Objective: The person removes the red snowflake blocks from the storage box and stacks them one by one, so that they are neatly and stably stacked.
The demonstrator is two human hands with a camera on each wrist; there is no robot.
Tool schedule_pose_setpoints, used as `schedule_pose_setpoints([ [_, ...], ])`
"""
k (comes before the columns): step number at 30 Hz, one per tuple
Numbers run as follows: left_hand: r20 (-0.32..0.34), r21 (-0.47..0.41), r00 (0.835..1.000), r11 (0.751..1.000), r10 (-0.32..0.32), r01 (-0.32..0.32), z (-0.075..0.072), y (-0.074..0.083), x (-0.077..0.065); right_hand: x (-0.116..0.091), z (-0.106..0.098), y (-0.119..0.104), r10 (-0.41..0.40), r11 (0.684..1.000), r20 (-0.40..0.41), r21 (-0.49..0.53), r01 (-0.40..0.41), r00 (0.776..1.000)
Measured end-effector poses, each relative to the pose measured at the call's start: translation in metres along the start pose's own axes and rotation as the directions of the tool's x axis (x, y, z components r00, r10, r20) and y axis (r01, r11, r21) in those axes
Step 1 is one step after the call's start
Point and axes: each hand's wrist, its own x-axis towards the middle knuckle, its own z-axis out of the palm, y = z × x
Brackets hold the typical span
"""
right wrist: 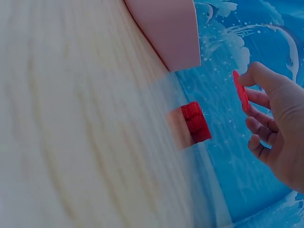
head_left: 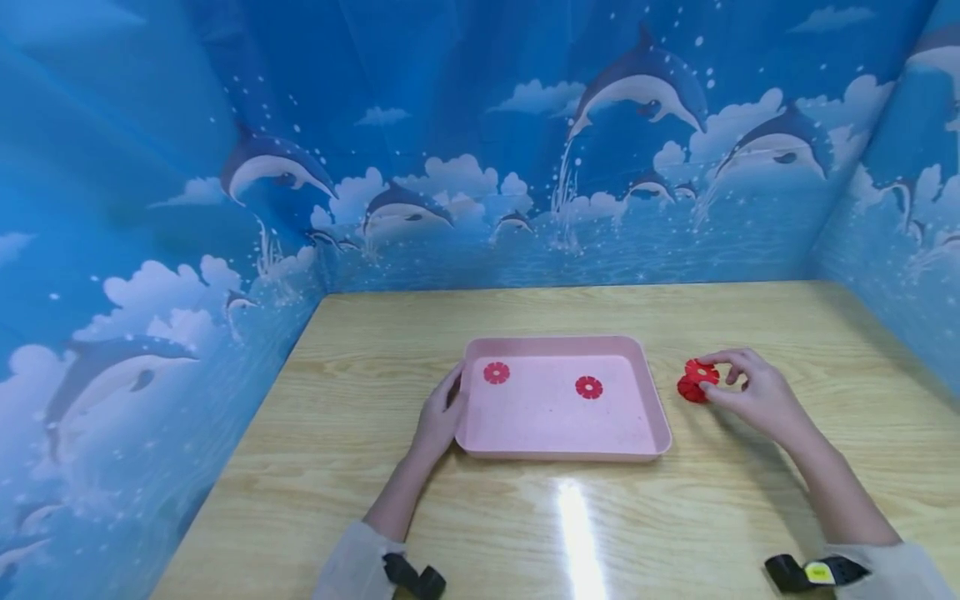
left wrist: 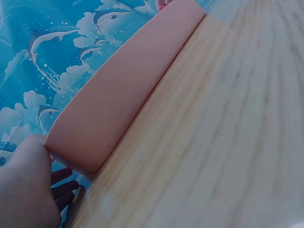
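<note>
My left hand (head_left: 438, 417) grips the left side of a shallow pink tray (head_left: 555, 456), with part of the hand hidden behind the tray's corner in the left wrist view. To the right of the tray, my right hand (head_left: 761, 396) pinches a red flower-shaped plastic disc (right wrist: 241, 91) between thumb and index finger, while its other fingers curl loosely. Just below that disc, a short stack of similar red discs (right wrist: 195, 122) stands on the table. Two more notched discs lie flat inside the tray, one at left (head_left: 497, 372) and one right of centre (head_left: 588, 387).
The wood-grain table (head_left: 360, 350) is bordered at the back and sides by a blue dolphin-print curtain (head_left: 450, 125). Black wrist straps (head_left: 412, 577) sit over pale sleeves. A bright light streak reflects off the tabletop in front of the tray.
</note>
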Motion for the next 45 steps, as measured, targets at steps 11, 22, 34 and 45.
schedule_pose_setpoints([
  [11,-0.003,0.000,1.000,1.000,0.022,-0.022,-0.001,0.001,-0.001,-0.004,0.010,0.021,0.014,0.999,0.007,-0.029,-0.014,1.000],
  [22,-0.002,0.010,1.000,1.000,0.030,-0.030,-0.001,0.000,0.000,-0.006,0.018,0.033,-0.046,0.999,-0.004,-0.018,0.046,0.999],
  [34,-0.004,0.015,0.999,0.999,0.036,-0.036,-0.001,0.000,0.001,-0.005,0.022,0.038,-0.070,0.997,0.011,-0.010,0.071,0.997],
  [45,-0.002,0.016,0.999,0.999,0.033,-0.033,-0.001,0.000,0.001,-0.005,0.024,0.040,-0.096,0.995,-0.002,-0.011,0.096,0.995],
])
